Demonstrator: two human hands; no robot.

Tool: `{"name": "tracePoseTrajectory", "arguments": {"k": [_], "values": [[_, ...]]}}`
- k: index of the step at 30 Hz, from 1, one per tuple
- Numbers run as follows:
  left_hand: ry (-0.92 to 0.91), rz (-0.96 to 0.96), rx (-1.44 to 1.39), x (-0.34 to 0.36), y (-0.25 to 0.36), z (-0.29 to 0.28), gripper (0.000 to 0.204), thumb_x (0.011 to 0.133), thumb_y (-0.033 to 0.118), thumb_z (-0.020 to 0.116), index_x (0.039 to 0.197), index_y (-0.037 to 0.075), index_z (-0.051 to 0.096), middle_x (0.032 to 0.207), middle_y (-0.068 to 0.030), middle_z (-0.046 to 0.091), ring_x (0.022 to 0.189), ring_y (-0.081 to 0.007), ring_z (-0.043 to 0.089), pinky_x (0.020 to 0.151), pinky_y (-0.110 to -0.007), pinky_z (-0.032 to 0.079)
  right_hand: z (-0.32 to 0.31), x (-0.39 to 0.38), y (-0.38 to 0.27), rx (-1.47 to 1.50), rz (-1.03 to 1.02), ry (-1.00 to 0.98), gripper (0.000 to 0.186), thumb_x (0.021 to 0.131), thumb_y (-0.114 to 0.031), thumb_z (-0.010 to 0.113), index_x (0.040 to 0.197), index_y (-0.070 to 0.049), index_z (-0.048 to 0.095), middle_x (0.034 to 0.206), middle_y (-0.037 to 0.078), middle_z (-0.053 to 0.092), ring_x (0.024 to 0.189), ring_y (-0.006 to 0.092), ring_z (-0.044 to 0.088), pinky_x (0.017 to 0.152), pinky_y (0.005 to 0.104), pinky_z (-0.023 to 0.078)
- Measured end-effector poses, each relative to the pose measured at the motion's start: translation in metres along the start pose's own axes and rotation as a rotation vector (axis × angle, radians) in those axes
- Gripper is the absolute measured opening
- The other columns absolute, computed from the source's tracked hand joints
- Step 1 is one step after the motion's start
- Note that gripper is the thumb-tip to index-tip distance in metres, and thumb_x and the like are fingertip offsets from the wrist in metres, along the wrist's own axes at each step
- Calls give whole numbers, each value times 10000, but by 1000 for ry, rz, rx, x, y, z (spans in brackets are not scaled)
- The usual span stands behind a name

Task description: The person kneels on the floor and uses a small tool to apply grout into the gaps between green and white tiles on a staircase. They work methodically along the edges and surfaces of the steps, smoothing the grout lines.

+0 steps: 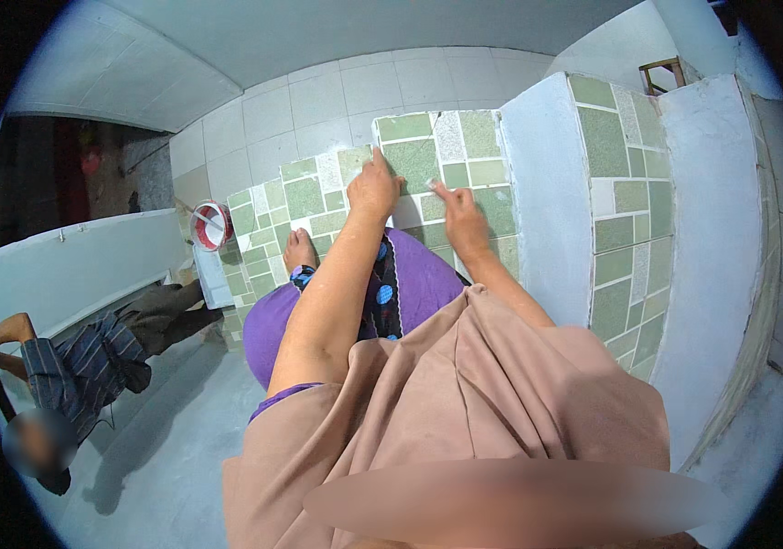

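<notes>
A person bends over a step covered in green and white tiles (410, 151), with pale lines between the tiles. Twelve o'clock is the far side, away from the person. The tiles lie under and around both hands.

The left hand (373, 190) is on the tiles, with one finger poking out toward twelve o'clock, by the corner of a raised part. The other fingers curl in. I cannot tell if they pinch anything.

The right hand (466, 224) is between three and four o'clock from the left hand. One finger sticks out toward ten or eleven o'clock. A small pale bit (432, 185) shows at its tip, too small to name. I cannot tell if the fingers squeeze it or just touch it.

A bare foot (299, 250) rests on the tiles at about eight o'clock from the left hand. Purple clothes (426, 274) cover the legs, and a big brown cloth (483, 393) hangs over the chest.

A red and white bucket (211, 226) is at about nine o'clock from the left hand. Another person in a striped shirt (80, 366) is farther off, at eight o'clock. A wooden stool (662, 75) is at two o'clock from the right hand.
</notes>
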State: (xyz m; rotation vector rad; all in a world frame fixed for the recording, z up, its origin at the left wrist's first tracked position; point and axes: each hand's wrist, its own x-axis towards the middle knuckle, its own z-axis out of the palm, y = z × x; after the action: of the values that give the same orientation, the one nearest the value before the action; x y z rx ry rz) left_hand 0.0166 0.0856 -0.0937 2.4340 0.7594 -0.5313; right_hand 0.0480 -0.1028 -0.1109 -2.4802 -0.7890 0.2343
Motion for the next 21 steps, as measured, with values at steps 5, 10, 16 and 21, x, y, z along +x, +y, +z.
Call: {"name": "tracePoseTrajectory", "arguments": {"k": [5, 10, 16, 21], "values": [[265, 452, 298, -8, 32, 4, 814, 744, 236, 762, 1428, 77, 350, 1486, -167, 316, 1371, -329, 319, 1089, -487, 328, -9, 14, 21, 14, 40, 202, 407, 906, -71, 536, 1271, -248, 538, 969, 130, 507, 792, 353, 608, 684, 476, 514], [70, 587, 434, -8, 35, 16, 853, 701, 229, 776, 1433, 106, 356, 1497, -152, 314, 1390, -317, 297, 1078, -495, 355, -13, -4, 34, -38, 146, 11, 371, 924, -81, 517, 1276, -190, 554, 968, 134, 515, 823, 354, 599, 716, 462, 503], [-63, 551, 475, -13, 45, 32, 734, 802, 135, 604, 1472, 234, 320, 1558, -134, 189, 1414, -415, 202, 1043, -599, 351, -33, -26, 56, -74, 229, 80, 405, 918, -75, 524, 1313, -161, 513, 1002, 161, 513, 861, 368, 595, 731, 466, 501], [-99, 566, 519, -19, 60, 47, 707, 819, 187, 590, 1470, 275, 329, 1560, -126, 183, 1406, -412, 212, 998, -643, 366, -38, -51, 62, -224, 237, 62, 403, 915, -55, 487, 1313, -116, 470, 1007, 182, 501, 780, 390, 621, 646, 477, 526]]}}
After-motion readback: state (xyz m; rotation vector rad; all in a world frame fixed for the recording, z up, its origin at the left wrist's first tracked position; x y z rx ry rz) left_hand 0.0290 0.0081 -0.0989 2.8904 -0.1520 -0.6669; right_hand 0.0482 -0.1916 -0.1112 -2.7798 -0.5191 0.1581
